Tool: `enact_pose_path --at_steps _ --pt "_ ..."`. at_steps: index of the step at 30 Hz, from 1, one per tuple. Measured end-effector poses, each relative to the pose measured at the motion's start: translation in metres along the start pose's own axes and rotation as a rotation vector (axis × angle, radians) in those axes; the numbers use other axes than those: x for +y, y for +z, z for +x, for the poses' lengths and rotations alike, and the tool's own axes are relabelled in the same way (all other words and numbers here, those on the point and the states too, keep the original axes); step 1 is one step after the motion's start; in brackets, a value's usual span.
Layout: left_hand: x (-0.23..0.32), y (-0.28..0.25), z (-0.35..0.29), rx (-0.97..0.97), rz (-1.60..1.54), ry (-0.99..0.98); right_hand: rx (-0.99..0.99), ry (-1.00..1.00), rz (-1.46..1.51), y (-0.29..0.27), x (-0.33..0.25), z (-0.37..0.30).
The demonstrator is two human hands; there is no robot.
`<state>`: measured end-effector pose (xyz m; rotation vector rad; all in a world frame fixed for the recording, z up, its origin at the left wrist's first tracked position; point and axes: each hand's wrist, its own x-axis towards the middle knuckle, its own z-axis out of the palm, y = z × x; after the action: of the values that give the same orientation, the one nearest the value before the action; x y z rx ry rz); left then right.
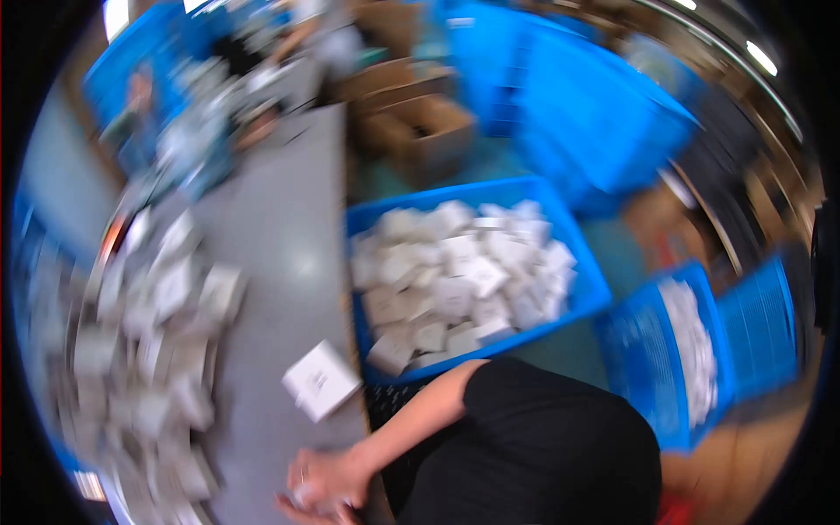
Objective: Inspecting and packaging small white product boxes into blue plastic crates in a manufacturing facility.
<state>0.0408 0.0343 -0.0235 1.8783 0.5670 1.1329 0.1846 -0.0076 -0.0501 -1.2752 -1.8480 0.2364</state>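
Observation:
The whole picture is smeared by motion. A bare forearm from a black short sleeve (pixel 525 437) crosses the lower middle to the table's edge. My left hand (pixel 328 477) is at its end, fingers curled, with something small and pale under it. I cannot tell what it is or whether it is held. Just below, at the bottom edge, part of a second hand shows, apparently my right hand (pixel 289 507). Its grip is hidden. A small white box (pixel 320 380) lies alone on the grey table (pixel 280 236), just above the hands.
Several white boxes are heaped on the table's left side (pixel 149 332). A blue crate (pixel 595 293) full of white boxes stands on the floor to the right of the table. More blue crates (pixel 665 367) stand at the right, and open cardboard boxes (pixel 420 131) stand behind.

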Motion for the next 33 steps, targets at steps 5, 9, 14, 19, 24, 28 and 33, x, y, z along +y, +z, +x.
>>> enact_pose_path --at_steps 5,9,14,19,24,28,33 --pt "-0.015 0.018 0.015 -0.179 -0.031 -0.272 -0.171 0.083 -0.245 -0.059 -0.001 0.013" --pt "0.001 -0.010 0.013 -0.105 0.175 -0.161 -0.364 0.097 -0.451 -0.064 -0.014 0.025" --pt "0.030 -0.118 0.006 0.384 0.899 -0.013 -0.114 0.464 -0.698 -0.142 0.033 -0.040" --pt "0.032 -0.225 0.010 0.680 1.270 -0.116 -0.001 0.640 -1.020 -0.206 0.047 -0.075" --pt "0.003 -0.266 0.050 0.536 1.276 -0.485 -0.154 0.213 -0.235 -0.093 0.036 0.090" --pt "0.014 -0.246 0.050 0.462 1.255 -0.170 -0.396 -0.298 -0.104 0.054 0.005 0.210" --pt "0.055 -0.165 -0.030 -0.080 0.717 -0.122 -0.438 -0.278 -0.323 0.154 -0.001 0.253"
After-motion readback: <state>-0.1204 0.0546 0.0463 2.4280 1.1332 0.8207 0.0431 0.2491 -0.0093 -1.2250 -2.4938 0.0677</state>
